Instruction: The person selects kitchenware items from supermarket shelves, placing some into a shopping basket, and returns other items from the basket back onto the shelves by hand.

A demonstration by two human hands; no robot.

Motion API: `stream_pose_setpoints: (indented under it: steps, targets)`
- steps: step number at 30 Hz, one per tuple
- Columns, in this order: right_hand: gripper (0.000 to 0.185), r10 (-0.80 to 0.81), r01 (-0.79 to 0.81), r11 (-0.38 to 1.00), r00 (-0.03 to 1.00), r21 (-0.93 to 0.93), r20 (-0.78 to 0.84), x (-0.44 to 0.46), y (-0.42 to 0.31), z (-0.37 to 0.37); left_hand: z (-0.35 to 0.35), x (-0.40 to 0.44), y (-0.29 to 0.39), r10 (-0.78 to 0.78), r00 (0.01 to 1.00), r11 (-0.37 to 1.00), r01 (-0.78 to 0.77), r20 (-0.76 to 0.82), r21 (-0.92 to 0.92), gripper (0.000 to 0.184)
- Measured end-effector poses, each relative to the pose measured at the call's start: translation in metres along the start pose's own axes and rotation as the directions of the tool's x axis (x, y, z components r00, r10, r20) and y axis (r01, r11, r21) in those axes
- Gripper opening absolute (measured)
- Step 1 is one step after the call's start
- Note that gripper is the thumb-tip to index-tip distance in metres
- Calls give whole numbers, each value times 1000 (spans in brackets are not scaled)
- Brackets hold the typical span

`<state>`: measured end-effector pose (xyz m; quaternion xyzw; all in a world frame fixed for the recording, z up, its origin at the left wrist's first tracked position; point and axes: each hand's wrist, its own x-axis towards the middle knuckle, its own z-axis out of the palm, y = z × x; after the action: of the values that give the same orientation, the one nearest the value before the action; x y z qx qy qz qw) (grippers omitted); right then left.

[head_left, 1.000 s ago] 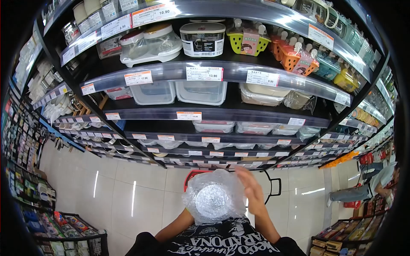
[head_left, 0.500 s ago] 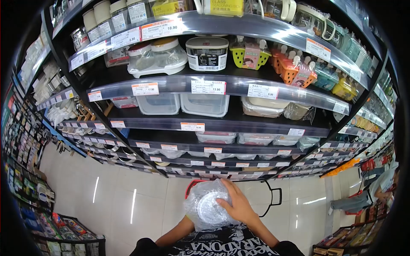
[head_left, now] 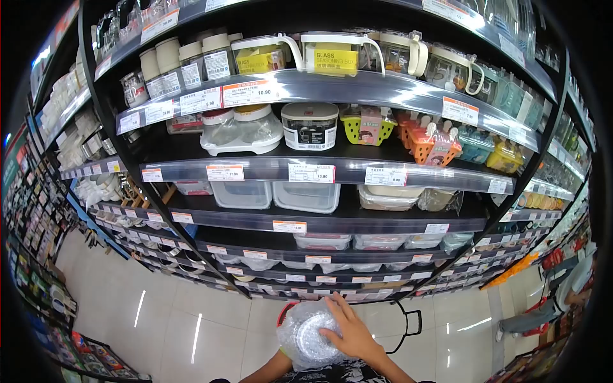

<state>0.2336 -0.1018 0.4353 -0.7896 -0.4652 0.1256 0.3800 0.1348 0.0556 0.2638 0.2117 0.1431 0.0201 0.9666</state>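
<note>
In front of my chest is a round white thing in bubble wrap (head_left: 311, 335); the plastic hides its exact kind. My left forearm (head_left: 271, 368) reaches up to its left side, and my left hand is hidden beneath it, bearing it from below. Across its upper right side lies my right hand (head_left: 350, 329), fingers stretched out and a little apart, the thumb touching the wrap. Part of something red (head_left: 287, 312) shows behind the wrapped thing, down near the floor.
Shelves ahead hold glass seasoning boxes (head_left: 336, 54), a lidded container (head_left: 310, 126), small baskets (head_left: 368, 127) and clear boxes (head_left: 306, 196). A black looped handle (head_left: 414, 322) shows low on the right. A person (head_left: 565, 297) stands in the aisle at right.
My view has tilted up, so more upper shelving shows and the shelves sit lower. The fingers of my right hand have straightened and spread over the wrap.
</note>
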Motion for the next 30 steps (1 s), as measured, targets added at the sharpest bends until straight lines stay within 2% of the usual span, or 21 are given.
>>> stream_pose_setpoints:
  steps: [8, 14, 17, 20, 23, 26, 30]
  targets:
    - [68, -75, 71, 993, 996, -97, -43, -1, -1, 4, -5, -3, 0, -17, 1000, 998, 17, 9, -55, 48]
    - [70, -65, 66, 981, 998, -181, 9, -4, 0, 10, -8, -2, 4, -7, 1000, 996, 9, 20, -92, 48]
    - [68, -57, 61, 989, 998, -134, 34, -5, 2, 11, -9, -3, 4, -4, 1000, 994, 6, 24, -111, 49]
    - [65, -82, 85, 983, 996, -165, 25, -6, 4, 18, -8, 2, 7, -10, 999, 992, 15, 41, -123, 49]
    - [70, -81, 95, 959, 995, -266, 65, -11, 3, 21, -6, 7, 7, -24, 998, 990, 32, 59, -137, 49]
    - [81, -44, 87, 958, 986, -274, 159, -19, 2, 24, -5, 6, 4, -49, 997, 987, 59, 67, -151, 49]
    - [88, -11, 62, 959, 983, -276, 181, -23, 3, 26, -2, 10, 5, -81, 993, 982, 94, 84, -164, 49]
